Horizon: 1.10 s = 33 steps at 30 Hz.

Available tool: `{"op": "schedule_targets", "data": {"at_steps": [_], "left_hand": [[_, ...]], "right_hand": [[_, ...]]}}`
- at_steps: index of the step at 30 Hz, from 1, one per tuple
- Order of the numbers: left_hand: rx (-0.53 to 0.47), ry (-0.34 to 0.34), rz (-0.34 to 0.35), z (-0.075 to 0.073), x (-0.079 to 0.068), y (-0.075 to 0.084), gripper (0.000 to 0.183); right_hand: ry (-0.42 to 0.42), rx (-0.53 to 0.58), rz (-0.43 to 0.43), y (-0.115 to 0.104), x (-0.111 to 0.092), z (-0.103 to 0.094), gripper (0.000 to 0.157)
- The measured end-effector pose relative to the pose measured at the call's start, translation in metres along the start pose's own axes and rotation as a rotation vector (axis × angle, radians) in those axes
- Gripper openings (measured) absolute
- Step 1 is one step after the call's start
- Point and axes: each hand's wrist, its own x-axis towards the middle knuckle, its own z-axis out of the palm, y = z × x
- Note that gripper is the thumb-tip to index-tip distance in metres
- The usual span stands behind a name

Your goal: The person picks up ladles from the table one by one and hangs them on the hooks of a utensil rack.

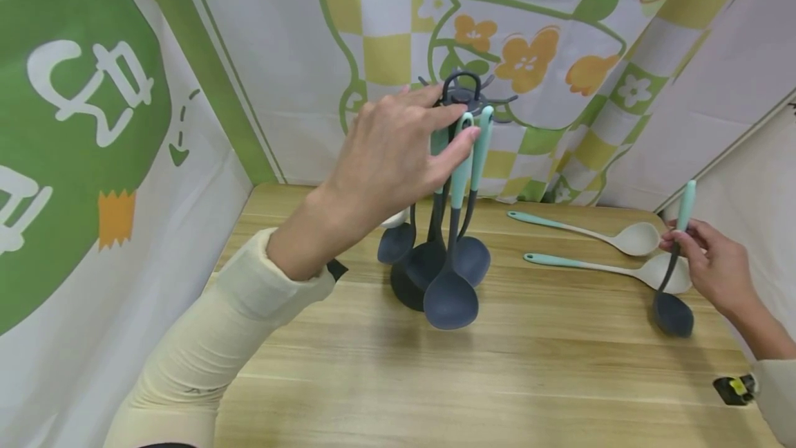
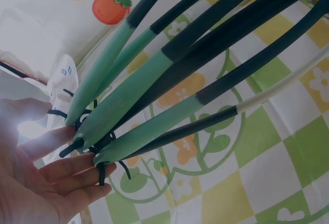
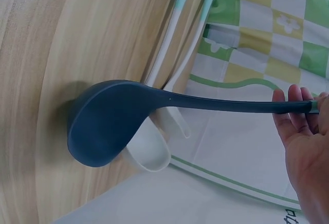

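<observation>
Above table [image 1: 578, 372], at right: right hand [image 1: 721, 265] gripping dark ladle [image 1: 674, 316] by mint handle [image 1: 686, 206], partly blocking lower of two white spoons [image 1: 647, 271] lying behind. Centre: left hand [image 1: 398, 149], fingers [image 1: 444, 116] spread, touching rack [image 1: 462, 96], hanging utensils [image 1: 451, 301] crowding round it.

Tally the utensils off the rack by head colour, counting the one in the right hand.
White-headed utensils on the table: 2
Dark-headed ladle in the right hand: 1
Total: 3
</observation>
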Motion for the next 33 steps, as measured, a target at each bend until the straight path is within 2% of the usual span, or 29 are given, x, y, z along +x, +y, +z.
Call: {"op": "schedule_targets", "data": {"at_steps": [12,28,33], "left_hand": [[-0.040,0.034,0.041,0.002,-0.001,-0.003,0.035],[-0.061,0.024,0.038,0.001,-0.001,-0.007,0.035],[-0.065,0.012,0.026,0.001,-0.001,-0.006,0.036]], "right_hand": [[0.014,0.058,-0.043,-0.021,0.003,0.002,0.022],[0.005,0.106,-0.078,-0.044,0.012,0.009,0.014],[0.003,0.156,-0.095,-0.053,0.013,0.012,0.019]]}}
